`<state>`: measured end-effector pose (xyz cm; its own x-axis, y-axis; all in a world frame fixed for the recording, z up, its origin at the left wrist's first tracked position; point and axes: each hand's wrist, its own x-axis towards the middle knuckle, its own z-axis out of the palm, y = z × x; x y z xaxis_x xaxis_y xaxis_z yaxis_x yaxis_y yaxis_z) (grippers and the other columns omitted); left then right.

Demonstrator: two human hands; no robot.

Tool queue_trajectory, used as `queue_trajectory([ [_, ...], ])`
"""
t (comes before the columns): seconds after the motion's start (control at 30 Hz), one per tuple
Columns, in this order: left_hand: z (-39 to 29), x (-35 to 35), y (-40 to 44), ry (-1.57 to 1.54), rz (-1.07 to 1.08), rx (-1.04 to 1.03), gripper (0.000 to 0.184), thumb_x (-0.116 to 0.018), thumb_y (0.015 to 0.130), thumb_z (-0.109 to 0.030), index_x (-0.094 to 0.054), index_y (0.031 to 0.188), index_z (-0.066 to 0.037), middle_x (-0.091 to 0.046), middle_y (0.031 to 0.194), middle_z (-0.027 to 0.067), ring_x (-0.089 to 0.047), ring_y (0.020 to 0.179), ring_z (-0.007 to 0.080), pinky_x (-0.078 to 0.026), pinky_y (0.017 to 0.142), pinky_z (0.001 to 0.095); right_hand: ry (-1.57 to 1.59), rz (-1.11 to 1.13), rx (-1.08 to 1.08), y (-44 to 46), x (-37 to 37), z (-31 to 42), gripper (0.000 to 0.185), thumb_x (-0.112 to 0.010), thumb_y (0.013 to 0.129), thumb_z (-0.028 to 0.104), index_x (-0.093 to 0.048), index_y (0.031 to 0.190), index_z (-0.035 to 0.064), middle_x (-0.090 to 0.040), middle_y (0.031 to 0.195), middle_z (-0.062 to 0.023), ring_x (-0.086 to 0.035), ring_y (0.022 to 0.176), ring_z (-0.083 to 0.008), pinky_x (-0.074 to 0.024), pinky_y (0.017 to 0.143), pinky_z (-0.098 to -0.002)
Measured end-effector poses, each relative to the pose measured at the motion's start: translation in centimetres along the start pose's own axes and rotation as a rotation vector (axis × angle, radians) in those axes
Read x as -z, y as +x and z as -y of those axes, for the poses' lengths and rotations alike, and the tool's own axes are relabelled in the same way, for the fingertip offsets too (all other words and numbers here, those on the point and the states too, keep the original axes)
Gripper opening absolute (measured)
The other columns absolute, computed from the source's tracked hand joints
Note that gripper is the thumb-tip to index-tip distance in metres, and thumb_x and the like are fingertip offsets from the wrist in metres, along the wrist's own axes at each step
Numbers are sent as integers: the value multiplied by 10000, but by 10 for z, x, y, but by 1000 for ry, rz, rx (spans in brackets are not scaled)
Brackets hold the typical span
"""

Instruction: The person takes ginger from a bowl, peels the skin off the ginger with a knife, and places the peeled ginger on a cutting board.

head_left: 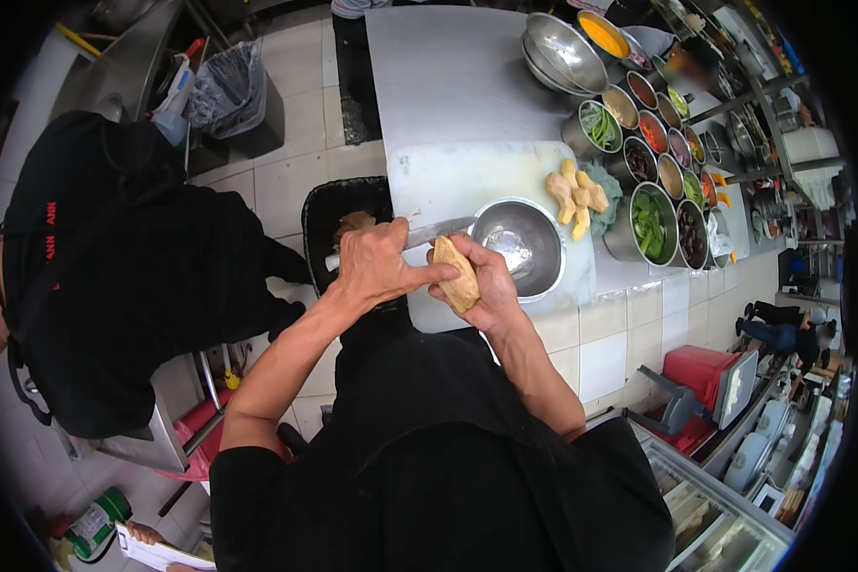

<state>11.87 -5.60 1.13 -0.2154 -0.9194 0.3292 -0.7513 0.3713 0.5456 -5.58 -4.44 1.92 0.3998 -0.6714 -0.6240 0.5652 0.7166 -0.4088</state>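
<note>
My left hand [377, 262] is closed around the handle of a knife [439, 231], whose broad blade points right toward the rim of a steel bowl [520, 248]. The thumb of this hand reaches across to a piece of ginger [456, 276]. My right hand [491, 286] grips that ginger from the right, in front of the bowl. The bowl stands on a white cutting board [439, 176]. Several pale yellow, peeled-looking ginger pieces [580, 195] lie on the board to the right of the bowl, beside a green scouring cloth [602, 195].
Below the board's left edge is a black bin [319, 214] with brown scraps. Several steel pots of cut vegetables [648, 229] stand at the right, with stacked steel bowls [562, 57] behind. A person in black [133, 276] is close on my left. A lined trash bin [238, 100] stands beyond.
</note>
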Motion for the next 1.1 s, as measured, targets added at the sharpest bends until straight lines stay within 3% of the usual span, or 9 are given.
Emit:
queue_trajectory([
  [0.33, -3, -12, -20, -67, 220, 180, 777, -478, 804, -728, -522, 574, 13, -511, 486, 167, -555, 450, 333, -441, 457, 411, 27, -106, -10, 4, 8, -6, 216, -391, 884, 201, -507, 971, 41, -581, 905, -106, -562, 708, -247, -496, 572, -391],
  [0.47, -6, -13, -24, -190, 282, 318, 738, -454, 869, -657, -536, 589, 21, -523, 506, 200, -558, 472, 364, -445, 483, 424, -5, -62, -28, 6, 11, -7, 130, -388, 883, 209, -471, 935, 124, -550, 924, -69, -528, 765, -201, -468, 578, -378],
  [0.67, -12, -21, -31, -220, 161, 307, 771, -442, 855, -685, -537, 557, 20, -515, 480, 219, -560, 464, 379, -452, 484, 449, 49, -113, -8, 5, 1, -8, 196, -417, 861, 185, -531, 964, 63, -570, 856, -78, -554, 706, -218, -425, 533, -354],
  [0.77, -13, -18, -34, -169, 169, 234, 748, -435, 878, -652, -539, 562, 17, -522, 489, 218, -559, 463, 376, -447, 484, 447, 77, -88, -5, 8, 4, -9, 197, -420, 864, 186, -546, 944, 57, -581, 856, -83, -555, 695, -216, -430, 540, -357],
  [0.83, -14, -18, -33, -186, 201, 299, 733, -448, 879, -642, -536, 565, 15, -525, 493, 213, -566, 473, 378, -451, 490, 447, 87, -54, -16, 12, 10, -10, 209, -419, 873, 195, -556, 931, 49, -590, 859, -88, -559, 690, -217, -435, 545, -359],
  [0.97, -16, -31, -40, -355, 161, 388, 726, -472, 863, -649, -533, 567, 11, -525, 494, 211, -583, 494, 376, -460, 501, 450, 93, -230, -42, 10, -1, -8, 258, -397, 897, 222, -533, 1069, 85, -590, 931, -99, -571, 734, -233, -462, 583, -366],
  [1.1, -21, -30, -43, -259, 186, 344, 706, -480, 857, -650, -550, 632, 16, -545, 515, 173, -601, 526, 354, -466, 517, 431, 120, -280, 2, 5, -7, -8, 299, -370, 933, 265, -480, 1186, 152, -578, 1008, -100, -576, 777, -250, -492, 640, -375],
])
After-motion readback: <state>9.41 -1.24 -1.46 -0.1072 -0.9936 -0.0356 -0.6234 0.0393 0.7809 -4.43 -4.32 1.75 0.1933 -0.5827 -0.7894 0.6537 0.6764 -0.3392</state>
